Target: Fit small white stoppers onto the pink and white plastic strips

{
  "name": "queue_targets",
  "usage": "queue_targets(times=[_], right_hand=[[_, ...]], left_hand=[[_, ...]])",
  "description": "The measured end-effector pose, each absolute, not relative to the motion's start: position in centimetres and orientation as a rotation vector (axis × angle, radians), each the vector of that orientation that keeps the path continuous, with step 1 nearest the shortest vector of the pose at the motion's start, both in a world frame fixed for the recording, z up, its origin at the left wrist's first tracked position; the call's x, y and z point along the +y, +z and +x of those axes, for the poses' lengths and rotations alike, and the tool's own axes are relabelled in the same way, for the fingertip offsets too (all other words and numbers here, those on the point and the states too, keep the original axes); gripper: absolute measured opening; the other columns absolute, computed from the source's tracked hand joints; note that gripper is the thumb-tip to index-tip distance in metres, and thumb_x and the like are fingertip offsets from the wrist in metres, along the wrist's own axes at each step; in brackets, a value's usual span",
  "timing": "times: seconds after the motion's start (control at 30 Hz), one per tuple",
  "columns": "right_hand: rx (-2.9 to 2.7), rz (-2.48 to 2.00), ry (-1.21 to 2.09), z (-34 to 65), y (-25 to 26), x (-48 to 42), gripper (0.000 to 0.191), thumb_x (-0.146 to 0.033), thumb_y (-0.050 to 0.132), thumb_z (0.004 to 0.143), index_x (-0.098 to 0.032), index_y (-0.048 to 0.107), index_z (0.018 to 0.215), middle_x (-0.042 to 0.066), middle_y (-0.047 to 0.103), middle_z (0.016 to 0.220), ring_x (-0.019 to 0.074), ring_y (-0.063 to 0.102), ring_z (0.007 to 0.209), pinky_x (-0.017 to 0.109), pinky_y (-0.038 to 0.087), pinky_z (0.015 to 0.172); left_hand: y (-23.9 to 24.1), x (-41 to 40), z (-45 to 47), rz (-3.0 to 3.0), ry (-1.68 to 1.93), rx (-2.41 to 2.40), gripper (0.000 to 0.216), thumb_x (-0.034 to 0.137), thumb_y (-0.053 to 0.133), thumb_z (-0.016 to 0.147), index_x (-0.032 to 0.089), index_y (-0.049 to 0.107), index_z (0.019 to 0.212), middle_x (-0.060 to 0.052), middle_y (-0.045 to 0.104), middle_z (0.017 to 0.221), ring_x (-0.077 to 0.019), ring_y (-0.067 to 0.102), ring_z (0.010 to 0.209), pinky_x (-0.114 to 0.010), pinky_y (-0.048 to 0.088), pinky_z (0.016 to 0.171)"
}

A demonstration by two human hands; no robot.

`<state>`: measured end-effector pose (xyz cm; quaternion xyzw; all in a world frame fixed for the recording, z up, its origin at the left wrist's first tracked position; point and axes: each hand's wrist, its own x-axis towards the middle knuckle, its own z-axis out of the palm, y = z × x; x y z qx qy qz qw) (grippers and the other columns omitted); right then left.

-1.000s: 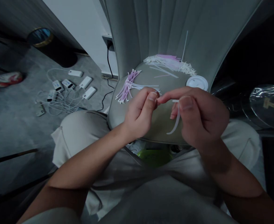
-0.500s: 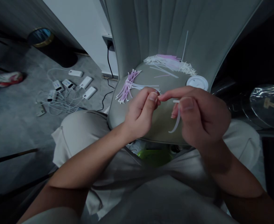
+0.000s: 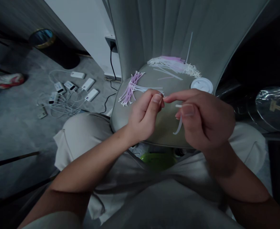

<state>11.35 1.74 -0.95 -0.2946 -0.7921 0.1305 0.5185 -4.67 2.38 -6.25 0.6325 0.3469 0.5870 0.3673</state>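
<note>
My left hand (image 3: 146, 113) is closed in a pinch over the chair seat, and whatever lies between its thumb and fingers is hidden. With its index finger stretched out, my right hand (image 3: 205, 119) touches the left fingertips. Its thumb and other fingers pinch a white cable tie (image 3: 177, 128) whose curved end hangs down. Left of and behind my left hand lies a crossed bundle of purple cable ties (image 3: 132, 87) with white ones (image 3: 149, 88). A larger pile of white and purple cable ties (image 3: 173, 65) rests at the back of the seat.
The grey chair (image 3: 121, 111) stands between my knees. A white round lid (image 3: 202, 84) sits at the seat's right edge. On the floor to the left are several white power banks (image 3: 91, 94) with tangled cables (image 3: 66, 106) and a black bin (image 3: 56, 51).
My right hand has shifted very slightly left, and less of the cable tie shows below its thumb. The left hand stays nearly still, and the index finger still meets its fingertips.
</note>
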Motion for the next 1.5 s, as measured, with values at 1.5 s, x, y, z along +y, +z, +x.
queue_targets(times=[1.5], right_hand=[[-1.899,-0.729,0.321,11.16,-1.27,1.52,0.019,-0.01,0.05,0.093,-0.022,0.061,0.083,0.001,0.079,0.092,0.0128,0.075,0.078,0.025,0.063,0.078]], left_hand=[[-6.43,2.47,-4.68,1.609,1.511,0.893,0.029,0.039,0.043,0.106,0.022,0.056,0.086,0.004,0.048,0.068,-0.0076,0.044,0.06,-0.02,0.039,0.054]])
